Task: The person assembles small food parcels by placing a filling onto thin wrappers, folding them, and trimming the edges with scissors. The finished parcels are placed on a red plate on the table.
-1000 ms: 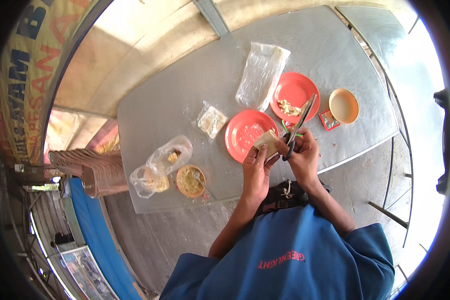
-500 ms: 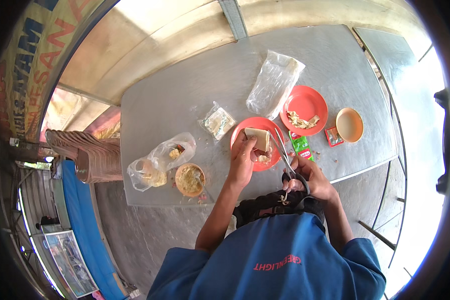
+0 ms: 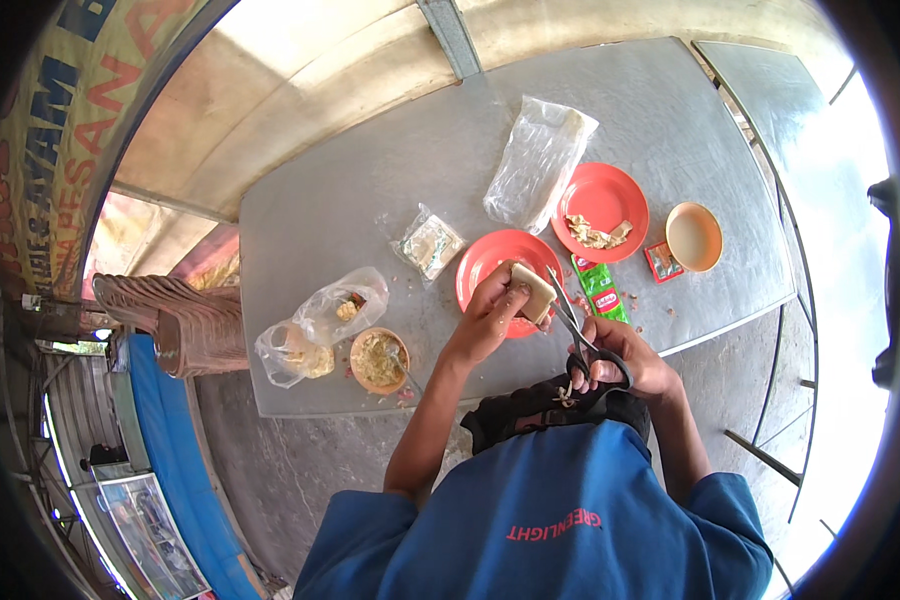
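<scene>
From my head view, my left hand (image 3: 492, 318) pinches the pale flat piece (image 3: 533, 290), thumb on top, above the nearer red plate (image 3: 482, 250); my right hand (image 3: 625, 355) has its fingers curled through the black-handled scissors (image 3: 571, 318), blades aimed at the piece. A second ago they pointed toward the farther red plate (image 3: 612, 186). The green packet (image 3: 598, 288) lies right of my piece, which hides part of the nearer plate.
</scene>
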A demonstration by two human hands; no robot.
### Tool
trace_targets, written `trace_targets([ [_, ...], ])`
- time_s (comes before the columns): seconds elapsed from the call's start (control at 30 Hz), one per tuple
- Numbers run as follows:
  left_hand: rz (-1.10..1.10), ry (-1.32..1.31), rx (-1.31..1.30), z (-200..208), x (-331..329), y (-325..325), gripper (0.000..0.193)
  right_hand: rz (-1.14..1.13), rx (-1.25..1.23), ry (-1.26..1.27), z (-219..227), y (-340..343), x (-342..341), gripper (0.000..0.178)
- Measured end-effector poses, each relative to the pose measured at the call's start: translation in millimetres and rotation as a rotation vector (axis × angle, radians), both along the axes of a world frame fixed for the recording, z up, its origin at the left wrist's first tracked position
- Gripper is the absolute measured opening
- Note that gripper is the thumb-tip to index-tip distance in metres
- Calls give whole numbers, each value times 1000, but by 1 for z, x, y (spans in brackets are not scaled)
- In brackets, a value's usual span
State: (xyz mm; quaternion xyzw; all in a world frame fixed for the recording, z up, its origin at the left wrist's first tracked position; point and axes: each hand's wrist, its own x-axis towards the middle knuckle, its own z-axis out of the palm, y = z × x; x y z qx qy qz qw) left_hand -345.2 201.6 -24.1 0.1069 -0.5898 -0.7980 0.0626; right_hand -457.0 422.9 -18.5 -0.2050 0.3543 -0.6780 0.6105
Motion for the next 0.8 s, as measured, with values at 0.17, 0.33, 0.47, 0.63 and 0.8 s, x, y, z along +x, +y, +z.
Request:
trace_targets([
  [0.17,-150,59,-2,-2,-6,-9,19,24,-66,-174,-4,4,2,46],
  [0.33,-151,93,-112,-6,-13,-15,12,7,-16,-106,-3,7,2,41],
  [0.47,-144,80,-147,-5,-16,-17,12,-26,13,-50,0,7,2,35],
  [0.63,-147,83,-142,-5,-18,-21,12,-49,92,-8,2,9,3,35],
  [0.8,-156,81,-116,-11,-17,-27,16,-36,126,34,-3,14,1,37],
])
